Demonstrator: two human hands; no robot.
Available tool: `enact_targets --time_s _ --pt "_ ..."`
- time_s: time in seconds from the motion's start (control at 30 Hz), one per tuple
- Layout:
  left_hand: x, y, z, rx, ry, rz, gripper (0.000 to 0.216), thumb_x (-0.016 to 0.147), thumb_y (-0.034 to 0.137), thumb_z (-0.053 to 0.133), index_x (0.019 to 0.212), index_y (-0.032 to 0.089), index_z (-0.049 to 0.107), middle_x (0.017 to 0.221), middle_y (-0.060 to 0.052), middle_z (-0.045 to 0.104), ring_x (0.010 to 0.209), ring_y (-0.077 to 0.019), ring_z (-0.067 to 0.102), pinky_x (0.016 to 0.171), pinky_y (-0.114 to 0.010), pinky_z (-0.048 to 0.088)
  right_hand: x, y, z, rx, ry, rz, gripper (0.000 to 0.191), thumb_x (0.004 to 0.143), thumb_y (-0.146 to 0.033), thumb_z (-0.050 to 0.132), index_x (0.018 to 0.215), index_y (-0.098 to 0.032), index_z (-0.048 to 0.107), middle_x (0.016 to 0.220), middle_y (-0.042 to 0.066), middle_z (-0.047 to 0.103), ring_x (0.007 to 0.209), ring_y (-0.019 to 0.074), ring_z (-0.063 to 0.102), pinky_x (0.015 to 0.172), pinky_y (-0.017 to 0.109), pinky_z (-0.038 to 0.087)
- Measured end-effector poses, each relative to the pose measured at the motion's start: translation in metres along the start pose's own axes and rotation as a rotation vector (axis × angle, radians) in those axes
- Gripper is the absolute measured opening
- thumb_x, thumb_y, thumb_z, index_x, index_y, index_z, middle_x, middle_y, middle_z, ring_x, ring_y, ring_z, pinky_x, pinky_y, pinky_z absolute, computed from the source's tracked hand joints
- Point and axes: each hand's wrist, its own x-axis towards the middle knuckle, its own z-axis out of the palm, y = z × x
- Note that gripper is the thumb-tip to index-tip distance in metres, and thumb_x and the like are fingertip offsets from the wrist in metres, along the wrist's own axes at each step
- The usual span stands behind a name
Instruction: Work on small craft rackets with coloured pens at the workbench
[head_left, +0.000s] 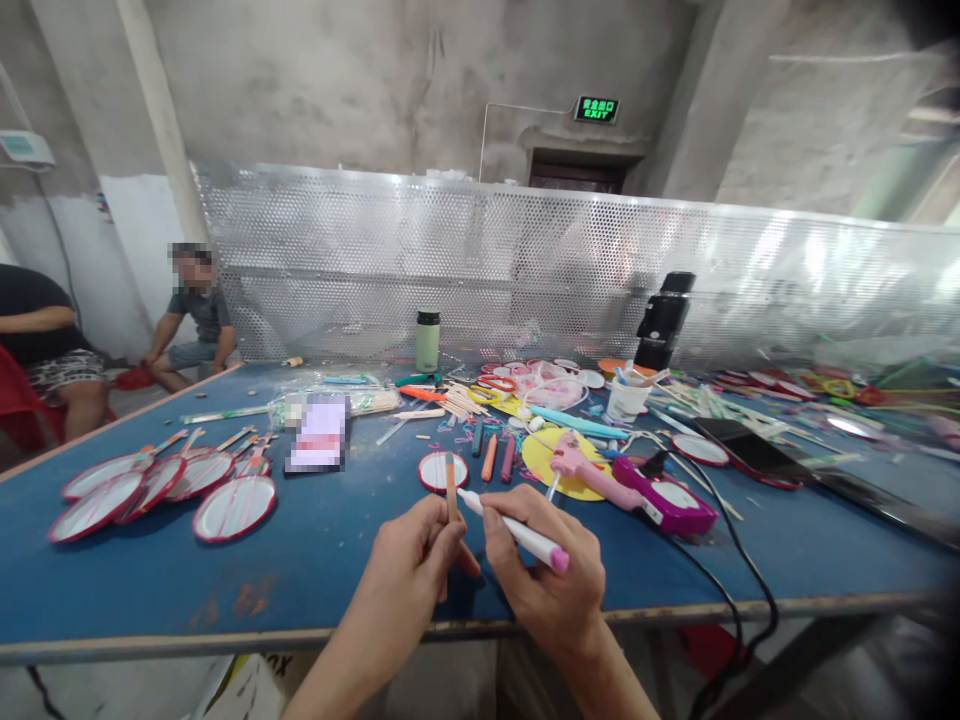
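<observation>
Between the thumb and fingers of my left hand a flat wooden stick stands upright, greyish at its top end. My right hand grips a white marker with a pink end, like a pen. The marker's tip points left and is close beside the stick; whether they touch I cannot tell. Behind the stick lies a small round white disc with a red rim. Dark, orange and maroon short sticks, including an orange one, lie just beyond my hands.
Several red-rimmed discs on sticks lie at left, near a phone. A pink glue gun rests on a yellow disc, with a purple device and cables at right. A green bottle stands behind. Two people sit at far left.
</observation>
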Motion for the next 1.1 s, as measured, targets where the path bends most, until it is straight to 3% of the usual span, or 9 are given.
enact_targets --time_s 1.1 --pt "-0.0003 0.0008 -0.0018 -0.005 -0.018 -0.004 0.031 0.096 0.042 0.046 0.077 0.019 0.055 0.064 0.001 0.063 0.051 -0.0111 0.048 0.052 -0.022 0.033 0.0019 0.0002 0.0015 0.01 -0.004 0.002 0.013 0.088 -0.009 0.057 0.089 -0.019 0.065 0.072 0.0 0.068 0.058 0.0092 0.06 0.058 0.021 0.047"
